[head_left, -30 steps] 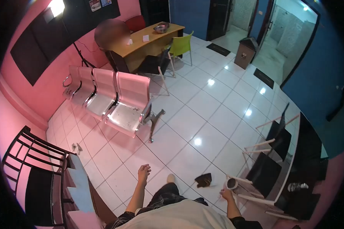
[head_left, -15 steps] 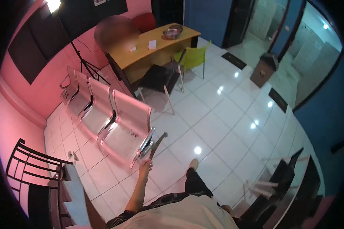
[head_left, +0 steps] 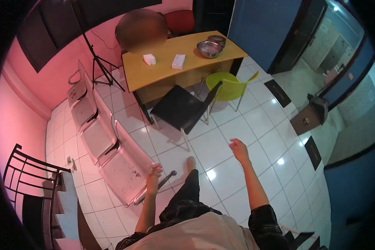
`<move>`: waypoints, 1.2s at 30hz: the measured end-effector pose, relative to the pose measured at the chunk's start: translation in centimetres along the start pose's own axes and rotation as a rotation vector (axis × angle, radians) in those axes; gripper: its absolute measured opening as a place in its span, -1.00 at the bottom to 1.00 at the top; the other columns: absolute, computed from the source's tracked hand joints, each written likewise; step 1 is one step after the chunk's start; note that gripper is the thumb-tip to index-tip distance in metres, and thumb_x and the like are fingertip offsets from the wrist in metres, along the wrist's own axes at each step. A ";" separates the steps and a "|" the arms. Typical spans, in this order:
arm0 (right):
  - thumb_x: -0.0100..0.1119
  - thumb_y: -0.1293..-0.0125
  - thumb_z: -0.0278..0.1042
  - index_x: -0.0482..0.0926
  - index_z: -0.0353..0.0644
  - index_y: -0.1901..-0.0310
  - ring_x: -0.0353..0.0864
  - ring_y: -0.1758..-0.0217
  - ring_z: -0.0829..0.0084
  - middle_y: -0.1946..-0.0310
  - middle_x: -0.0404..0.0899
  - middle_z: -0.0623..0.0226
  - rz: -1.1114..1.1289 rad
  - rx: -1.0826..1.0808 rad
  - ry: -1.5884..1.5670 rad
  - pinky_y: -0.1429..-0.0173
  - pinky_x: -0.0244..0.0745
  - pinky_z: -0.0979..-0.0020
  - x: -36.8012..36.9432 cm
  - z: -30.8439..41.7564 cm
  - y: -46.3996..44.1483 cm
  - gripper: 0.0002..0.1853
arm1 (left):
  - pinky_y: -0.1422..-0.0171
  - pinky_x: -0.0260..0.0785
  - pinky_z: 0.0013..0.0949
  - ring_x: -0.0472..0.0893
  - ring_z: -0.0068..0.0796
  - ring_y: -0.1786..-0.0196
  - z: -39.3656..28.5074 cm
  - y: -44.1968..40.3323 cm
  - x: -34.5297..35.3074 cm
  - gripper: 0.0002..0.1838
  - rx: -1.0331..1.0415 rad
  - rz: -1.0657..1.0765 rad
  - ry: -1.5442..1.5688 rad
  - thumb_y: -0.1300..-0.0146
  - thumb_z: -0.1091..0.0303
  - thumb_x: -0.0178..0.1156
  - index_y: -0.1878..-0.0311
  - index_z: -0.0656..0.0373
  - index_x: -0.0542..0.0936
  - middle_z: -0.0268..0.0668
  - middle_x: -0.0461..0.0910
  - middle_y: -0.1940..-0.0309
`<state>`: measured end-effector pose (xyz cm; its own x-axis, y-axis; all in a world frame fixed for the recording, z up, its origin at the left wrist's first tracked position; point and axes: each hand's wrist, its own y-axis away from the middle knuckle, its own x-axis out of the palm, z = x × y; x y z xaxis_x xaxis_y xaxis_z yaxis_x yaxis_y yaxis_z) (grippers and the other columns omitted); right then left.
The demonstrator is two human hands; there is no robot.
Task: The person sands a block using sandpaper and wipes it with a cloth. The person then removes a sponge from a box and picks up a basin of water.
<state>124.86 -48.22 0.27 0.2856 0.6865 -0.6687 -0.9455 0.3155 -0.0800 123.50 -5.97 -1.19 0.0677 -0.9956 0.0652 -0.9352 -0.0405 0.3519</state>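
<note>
My left hand point(head_left: 153, 171) is in front of the row of metal waiting seats point(head_left: 131, 173), its fingers loosely bent with nothing seen in them. It looks close to the nearest seat, but I cannot tell whether it touches. My right hand point(head_left: 239, 151) reaches forward over the tiled floor, fingers loosely apart and holding nothing. Ahead of both hands stand a black chair point(head_left: 179, 106) and a lime-green chair point(head_left: 226, 85), drawn up by a wooden desk point(head_left: 139, 75). A metal bowl point(head_left: 209, 49), a white box point(head_left: 178, 61) and a small white item point(head_left: 149, 59) lie on the desk.
A lidded bin point(head_left: 307, 118) and dark floor mats point(head_left: 278, 92) line the right side by the doorways. A black tripod stand point(head_left: 99, 62) is at back left, a black railing point(head_left: 33, 160) at lower left. Behind the desk are a red chair point(head_left: 180, 21) and a blurred patch.
The desk and chairs are nearer as I step forward. My right hand has swung up into view from beside my body. My left hand has shifted slightly left alongside the metal seats.
</note>
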 end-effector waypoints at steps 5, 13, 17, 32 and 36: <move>0.24 -0.20 -0.36 0.56 -0.12 0.01 0.61 0.03 0.21 0.16 0.62 0.12 0.148 -0.110 0.075 -0.03 0.51 0.28 2.4 6.2 -15.4 -0.70 | -0.04 0.36 -0.34 0.53 -0.50 0.06 -1.2 -13.3 6.0 -0.70 -0.063 0.020 0.028 -0.30 0.29 0.07 -0.08 0.11 0.51 -0.30 0.54 -0.03; 0.21 -0.04 -0.54 0.38 0.04 -0.25 0.22 -0.35 0.04 -0.27 0.30 0.10 0.331 -0.447 0.656 -0.28 0.27 0.02 5.8 0.6 -35.5 -0.35 | -0.14 0.43 -0.02 0.56 -0.12 -0.03 -2.1 -23.5 19.4 -0.15 -0.699 0.154 0.362 -0.12 -0.42 0.10 -0.16 0.20 0.37 -0.07 0.49 0.00; 0.20 -0.09 -0.43 0.35 0.11 -0.30 -0.03 -0.51 0.05 -0.37 0.19 0.09 0.604 -0.666 0.949 -0.47 -0.05 -0.06 7.8 -3.1 -42.6 -0.34 | -0.07 0.51 -0.08 0.55 -0.09 -0.02 -0.6 -25.3 24.3 -0.35 -0.830 -0.008 0.707 -0.19 -0.12 0.22 -0.14 0.22 0.37 -0.06 0.47 -0.01; 0.05 -0.09 -0.23 0.53 -0.32 -0.02 0.58 0.13 0.07 0.24 0.60 -0.02 0.974 -0.826 0.859 0.06 0.43 0.09 12.4 -7.0 -38.7 -0.53 | 0.59 0.23 -0.52 0.49 -0.53 0.61 -0.5 -26.8 16.7 -0.87 -0.611 -0.522 0.342 0.00 0.35 0.27 0.35 0.11 0.58 -0.39 0.54 0.51; 0.13 -0.09 -0.09 0.55 -0.29 0.01 0.62 0.21 0.06 0.31 0.63 0.00 1.045 -0.784 0.762 0.15 0.48 0.09 13.3 -2.8 -36.1 -0.50 | 0.63 0.19 -0.57 0.41 -0.54 0.67 -2.2 -28.9 11.3 -0.84 -0.546 -0.503 0.190 -0.05 0.33 0.24 0.32 0.17 0.56 -0.36 0.46 0.60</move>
<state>162.40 -52.32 -7.82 -0.4620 -0.1970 -0.8647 -0.5781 -0.6725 0.4621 152.09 -15.88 -8.56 0.5441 -0.8349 -0.0829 -0.4748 -0.3878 0.7900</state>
